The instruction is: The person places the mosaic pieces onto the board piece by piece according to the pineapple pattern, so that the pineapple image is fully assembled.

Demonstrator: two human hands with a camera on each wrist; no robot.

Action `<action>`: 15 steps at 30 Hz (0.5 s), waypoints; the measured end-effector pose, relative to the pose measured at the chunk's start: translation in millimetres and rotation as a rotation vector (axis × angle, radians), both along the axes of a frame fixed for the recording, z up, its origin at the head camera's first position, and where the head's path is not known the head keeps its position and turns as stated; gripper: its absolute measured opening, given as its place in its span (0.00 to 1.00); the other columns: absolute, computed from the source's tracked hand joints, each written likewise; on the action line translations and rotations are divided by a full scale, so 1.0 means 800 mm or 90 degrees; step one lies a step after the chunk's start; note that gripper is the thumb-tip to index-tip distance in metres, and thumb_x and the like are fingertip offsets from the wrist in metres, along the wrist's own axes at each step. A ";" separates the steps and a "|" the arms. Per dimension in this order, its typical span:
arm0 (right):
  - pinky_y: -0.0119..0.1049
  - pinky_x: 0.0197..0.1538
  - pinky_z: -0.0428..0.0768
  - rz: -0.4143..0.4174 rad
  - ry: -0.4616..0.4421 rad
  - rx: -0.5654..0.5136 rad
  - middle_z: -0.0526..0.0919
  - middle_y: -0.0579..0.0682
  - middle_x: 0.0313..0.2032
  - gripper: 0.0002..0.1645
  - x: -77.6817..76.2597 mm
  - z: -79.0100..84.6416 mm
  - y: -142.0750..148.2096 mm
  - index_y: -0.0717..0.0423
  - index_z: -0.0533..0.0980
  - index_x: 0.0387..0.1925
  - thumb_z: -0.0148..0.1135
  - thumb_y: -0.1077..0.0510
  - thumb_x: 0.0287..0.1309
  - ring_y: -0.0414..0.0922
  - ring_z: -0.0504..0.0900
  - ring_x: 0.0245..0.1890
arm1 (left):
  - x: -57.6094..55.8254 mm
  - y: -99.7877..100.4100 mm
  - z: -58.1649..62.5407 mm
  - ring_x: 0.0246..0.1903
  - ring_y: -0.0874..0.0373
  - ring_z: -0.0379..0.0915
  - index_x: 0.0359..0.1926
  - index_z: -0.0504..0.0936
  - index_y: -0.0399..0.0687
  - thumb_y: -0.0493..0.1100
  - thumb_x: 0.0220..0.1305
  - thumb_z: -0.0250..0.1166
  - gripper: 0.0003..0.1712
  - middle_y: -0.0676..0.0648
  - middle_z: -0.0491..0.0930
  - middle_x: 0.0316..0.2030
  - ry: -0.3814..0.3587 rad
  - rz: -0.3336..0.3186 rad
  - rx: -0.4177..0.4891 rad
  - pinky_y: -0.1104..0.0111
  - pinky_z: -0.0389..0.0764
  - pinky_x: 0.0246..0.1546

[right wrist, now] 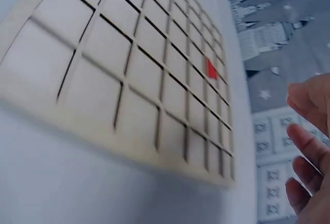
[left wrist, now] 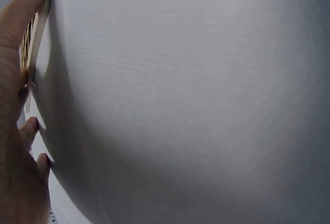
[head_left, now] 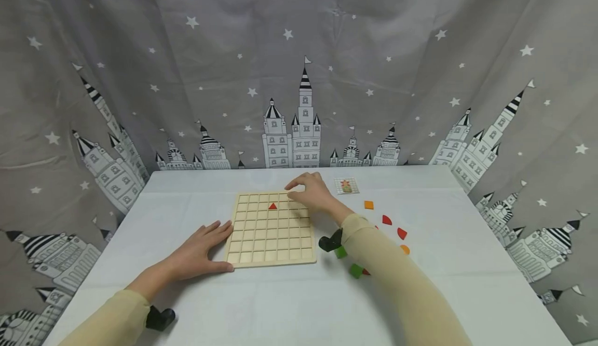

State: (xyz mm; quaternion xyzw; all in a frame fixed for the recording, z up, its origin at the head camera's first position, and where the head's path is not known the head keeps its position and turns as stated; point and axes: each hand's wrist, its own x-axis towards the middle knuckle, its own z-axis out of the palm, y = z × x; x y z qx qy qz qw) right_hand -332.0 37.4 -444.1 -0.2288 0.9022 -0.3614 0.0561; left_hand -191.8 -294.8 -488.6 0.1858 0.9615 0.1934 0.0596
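Observation:
A square wooden grid board (head_left: 273,229) lies on the white table. One red triangle (head_left: 273,206) sits in a cell of its upper part. My left hand (head_left: 198,251) rests at the board's left side, fingers spread, with fingertips and thumb at its edge; in the left wrist view the fingers (left wrist: 20,13) lie along the board's rim. Over the top right corner of the board is my right hand (head_left: 312,194), its fingers loosely bent. The right wrist view shows a gap between thumb and fingers (right wrist: 309,144), with nothing seen in them.
Right of the board lie an orange square (head_left: 368,204), red quarter-round pieces (head_left: 386,220), an orange round piece (head_left: 405,249) and green pieces (head_left: 356,270), some partly behind the right sleeve. A picture card (head_left: 346,185) lies at the back. Behind the table hangs a grey castle-print curtain (head_left: 299,24).

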 end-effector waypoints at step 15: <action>0.53 0.61 0.75 -0.052 0.007 -0.060 0.75 0.53 0.65 0.22 0.011 0.037 0.189 0.52 0.80 0.62 0.63 0.52 0.70 0.56 0.70 0.65 | 0.002 -0.002 0.004 0.76 0.34 0.48 0.77 0.63 0.41 0.78 0.51 0.69 0.65 0.41 0.60 0.77 0.019 -0.014 0.007 0.37 0.46 0.73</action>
